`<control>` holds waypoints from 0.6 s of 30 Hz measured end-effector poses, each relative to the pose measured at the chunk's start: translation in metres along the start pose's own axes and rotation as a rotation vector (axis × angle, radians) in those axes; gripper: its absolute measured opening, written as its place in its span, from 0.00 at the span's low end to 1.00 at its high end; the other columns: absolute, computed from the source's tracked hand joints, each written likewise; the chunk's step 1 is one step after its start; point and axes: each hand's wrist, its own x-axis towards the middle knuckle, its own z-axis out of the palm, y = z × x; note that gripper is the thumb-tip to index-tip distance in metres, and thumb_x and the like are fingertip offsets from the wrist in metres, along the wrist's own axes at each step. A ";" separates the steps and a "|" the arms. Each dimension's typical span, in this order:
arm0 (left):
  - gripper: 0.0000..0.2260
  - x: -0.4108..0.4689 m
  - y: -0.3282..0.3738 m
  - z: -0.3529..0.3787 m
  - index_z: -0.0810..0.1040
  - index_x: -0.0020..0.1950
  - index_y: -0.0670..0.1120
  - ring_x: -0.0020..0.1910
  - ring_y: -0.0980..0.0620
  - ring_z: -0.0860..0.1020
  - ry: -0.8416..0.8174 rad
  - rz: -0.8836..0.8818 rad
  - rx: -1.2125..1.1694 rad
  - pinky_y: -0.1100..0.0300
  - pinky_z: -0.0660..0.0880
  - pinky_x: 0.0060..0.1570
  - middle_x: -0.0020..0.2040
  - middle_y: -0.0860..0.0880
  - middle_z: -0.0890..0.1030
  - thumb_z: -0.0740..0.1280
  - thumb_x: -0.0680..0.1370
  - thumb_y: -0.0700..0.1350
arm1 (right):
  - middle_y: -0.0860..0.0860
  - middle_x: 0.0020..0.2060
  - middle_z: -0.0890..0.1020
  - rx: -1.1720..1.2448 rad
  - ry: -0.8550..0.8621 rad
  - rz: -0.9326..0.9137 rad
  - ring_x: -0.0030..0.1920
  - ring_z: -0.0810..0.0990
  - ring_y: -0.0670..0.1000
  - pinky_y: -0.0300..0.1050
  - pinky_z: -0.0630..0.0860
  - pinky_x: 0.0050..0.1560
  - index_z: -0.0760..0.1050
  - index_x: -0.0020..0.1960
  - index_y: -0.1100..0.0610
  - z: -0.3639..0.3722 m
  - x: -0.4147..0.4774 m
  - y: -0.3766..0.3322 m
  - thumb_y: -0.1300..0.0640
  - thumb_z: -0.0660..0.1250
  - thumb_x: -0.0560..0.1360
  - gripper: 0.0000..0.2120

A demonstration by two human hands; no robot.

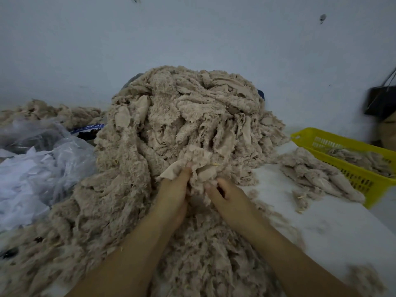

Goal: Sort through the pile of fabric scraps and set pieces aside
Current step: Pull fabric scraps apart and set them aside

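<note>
1. The left hand (173,189) is set against the near face of the pile, its thumb and fingers closed on a smooth-backed beige scrap (184,168). The right hand (227,196), just beside it, has its fingers curled into the fluffy edge of the same bunch of cloth.
2. The scrap is found at the foot of the pile of fabric scraps (182,116), which is heaped across the middle of the counter (310,228) and spills toward its near edge.
3. The step in hand is judged to be the freeing of one piece. It would be done well if the scrap were lifted up and away while its neighbours are held down, so that tangled fibres are not dragged along and the slope is not brought down.
4. Toward the right edge of the counter, a small heap of set-aside pieces (317,179) lies against a yellow basket (321,138), in which more pieces are seen. The freed scrap is probably meant for there.
5. At the left edge, a clear plastic bag (53,144) and white cuttings (19,185) are seen.
6. The fingertips are buried in cloth, so it cannot be told whether one piece or two are held. A dark blue thing (261,94) is mostly hidden behind the pile, and a dark object (381,101) at the far right corner is cut off and blurred.
</note>
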 end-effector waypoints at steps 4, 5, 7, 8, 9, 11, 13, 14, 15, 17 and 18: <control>0.12 0.014 0.007 -0.010 0.77 0.42 0.41 0.24 0.57 0.74 0.151 0.011 -0.216 0.62 0.73 0.26 0.28 0.48 0.77 0.59 0.82 0.33 | 0.41 0.25 0.67 0.081 -0.057 -0.005 0.26 0.64 0.41 0.35 0.63 0.29 0.62 0.35 0.46 -0.008 0.000 0.001 0.44 0.57 0.83 0.18; 0.11 0.018 0.012 -0.016 0.78 0.47 0.41 0.28 0.56 0.77 0.170 0.028 -0.287 0.63 0.74 0.27 0.33 0.48 0.80 0.58 0.81 0.31 | 0.40 0.25 0.67 0.121 -0.030 0.006 0.25 0.64 0.41 0.34 0.62 0.28 0.63 0.34 0.43 -0.010 0.000 0.001 0.43 0.57 0.82 0.18; 0.14 0.024 0.019 -0.024 0.79 0.57 0.41 0.35 0.55 0.79 0.178 0.054 -0.370 0.64 0.76 0.31 0.43 0.46 0.82 0.56 0.81 0.30 | 0.42 0.23 0.67 0.221 0.062 0.068 0.24 0.64 0.41 0.36 0.62 0.28 0.66 0.29 0.42 -0.017 0.000 0.001 0.41 0.58 0.81 0.21; 0.15 0.024 0.020 -0.025 0.79 0.57 0.42 0.36 0.55 0.80 0.164 0.056 -0.377 0.63 0.76 0.31 0.44 0.47 0.82 0.56 0.81 0.30 | 0.43 0.22 0.68 0.255 0.102 0.113 0.23 0.66 0.42 0.36 0.64 0.28 0.67 0.27 0.43 -0.020 0.000 0.001 0.37 0.58 0.79 0.23; 0.14 0.022 0.019 -0.023 0.79 0.53 0.42 0.35 0.55 0.80 0.138 0.049 -0.358 0.63 0.77 0.31 0.41 0.47 0.83 0.56 0.81 0.29 | 0.45 0.21 0.70 0.261 0.123 0.152 0.23 0.69 0.43 0.35 0.66 0.28 0.67 0.25 0.45 -0.022 -0.001 0.002 0.32 0.57 0.75 0.26; 0.14 0.016 0.013 -0.014 0.80 0.47 0.43 0.33 0.54 0.80 0.063 0.029 -0.255 0.61 0.78 0.32 0.36 0.49 0.83 0.58 0.81 0.30 | 0.46 0.22 0.72 0.188 0.133 0.173 0.23 0.71 0.43 0.36 0.68 0.30 0.68 0.25 0.49 -0.022 -0.001 0.003 0.26 0.54 0.71 0.30; 0.09 0.011 0.006 -0.007 0.81 0.50 0.39 0.32 0.54 0.79 -0.002 0.035 -0.114 0.59 0.79 0.35 0.34 0.48 0.82 0.61 0.82 0.35 | 0.45 0.25 0.72 0.115 0.173 0.106 0.26 0.70 0.41 0.39 0.66 0.33 0.68 0.30 0.52 -0.020 -0.001 0.004 0.27 0.53 0.71 0.29; 0.08 0.008 0.004 -0.005 0.80 0.51 0.36 0.31 0.53 0.78 -0.019 0.044 -0.046 0.59 0.78 0.35 0.32 0.49 0.81 0.62 0.83 0.37 | 0.45 0.28 0.72 0.106 0.203 0.056 0.28 0.69 0.41 0.40 0.66 0.35 0.69 0.33 0.52 -0.018 -0.001 0.004 0.28 0.53 0.72 0.28; 0.09 0.005 0.002 -0.004 0.80 0.49 0.37 0.31 0.53 0.77 -0.033 0.055 0.021 0.58 0.76 0.36 0.31 0.49 0.80 0.63 0.83 0.40 | 0.44 0.31 0.71 0.108 0.229 0.004 0.30 0.69 0.41 0.40 0.66 0.36 0.68 0.36 0.51 -0.018 -0.001 0.004 0.28 0.55 0.72 0.25; 0.10 0.000 0.000 -0.003 0.80 0.44 0.43 0.30 0.54 0.77 -0.100 0.108 0.158 0.60 0.76 0.33 0.31 0.50 0.80 0.64 0.82 0.43 | 0.42 0.37 0.72 0.114 0.260 -0.090 0.35 0.71 0.41 0.36 0.69 0.36 0.69 0.42 0.46 -0.015 0.000 0.002 0.28 0.59 0.73 0.20; 0.11 -0.002 -0.002 -0.002 0.80 0.42 0.43 0.31 0.53 0.79 -0.135 0.119 0.210 0.58 0.77 0.34 0.33 0.49 0.81 0.64 0.82 0.44 | 0.41 0.40 0.72 0.095 0.260 -0.121 0.38 0.73 0.40 0.34 0.70 0.37 0.69 0.45 0.43 -0.013 0.000 0.000 0.29 0.61 0.72 0.18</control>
